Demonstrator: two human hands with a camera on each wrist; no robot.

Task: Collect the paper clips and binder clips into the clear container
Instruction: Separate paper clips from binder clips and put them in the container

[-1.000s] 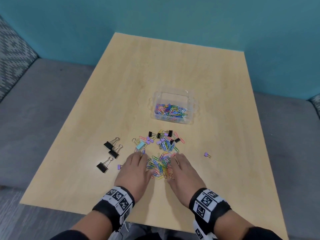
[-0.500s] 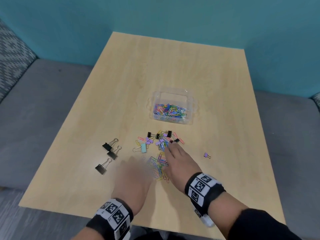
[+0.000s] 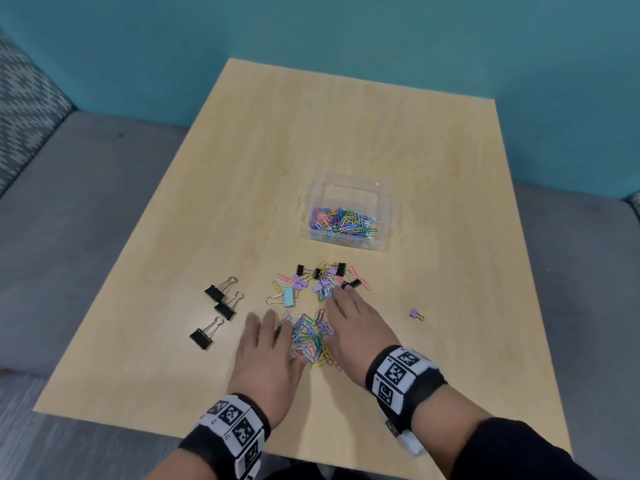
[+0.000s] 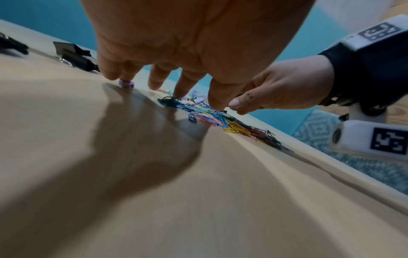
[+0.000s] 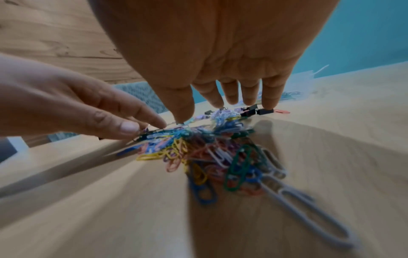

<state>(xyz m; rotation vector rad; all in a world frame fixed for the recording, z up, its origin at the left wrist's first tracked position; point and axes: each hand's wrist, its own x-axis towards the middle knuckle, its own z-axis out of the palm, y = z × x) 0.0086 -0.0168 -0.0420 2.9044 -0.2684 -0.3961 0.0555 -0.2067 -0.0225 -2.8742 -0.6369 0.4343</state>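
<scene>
A heap of coloured paper clips lies on the wooden table between my two hands. My left hand lies flat to its left, fingers spread and touching the table. My right hand lies flat on the heap's right side, fingertips reaching the small black and purple binder clips. Beyond them stands the clear container, partly filled with paper clips. A teal binder clip lies ahead of my left hand. Neither hand grips anything.
Three large black binder clips lie to the left of the heap. One small purple binder clip lies alone to the right. The table's near edge runs just behind my wrists; grey seating surrounds the table.
My right hand slid forward along the heap toward the small binder clips. My left hand drew back toward me, then came forward again to the heap's left side.
</scene>
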